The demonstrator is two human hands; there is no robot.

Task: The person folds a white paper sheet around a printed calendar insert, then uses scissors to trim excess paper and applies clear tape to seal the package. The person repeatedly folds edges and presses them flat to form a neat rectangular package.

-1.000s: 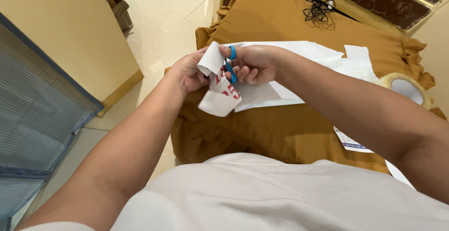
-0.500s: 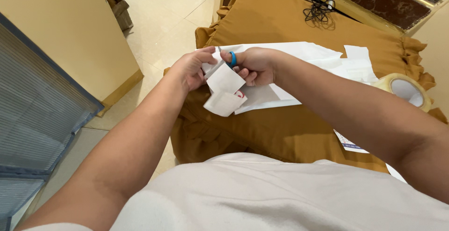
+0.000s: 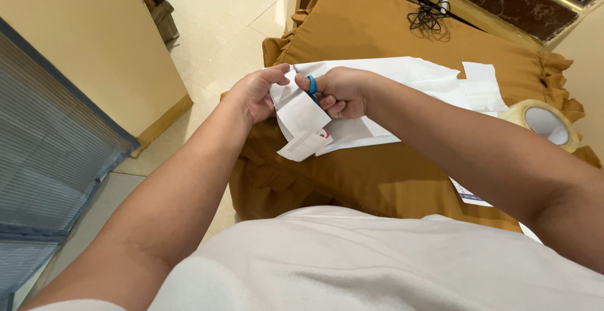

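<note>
A folded piece of white paper (image 3: 302, 119) is pinched in the closed fingers of the left hand (image 3: 255, 94) above the edge of a brown cushion (image 3: 377, 28). Blue-handled scissors (image 3: 311, 87) are gripped by the right hand (image 3: 340, 92), fingers curled through the loops. White sheets (image 3: 409, 75) and a tape roll (image 3: 544, 122) lie nearby.

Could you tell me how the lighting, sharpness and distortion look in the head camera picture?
Head view: soft, even light, no hard glare; the left hand, right hand and white paper are sharp; the black cable casts a faint shadow on the brown cloth; the wide lens stretches the forearms at the edges.
</note>
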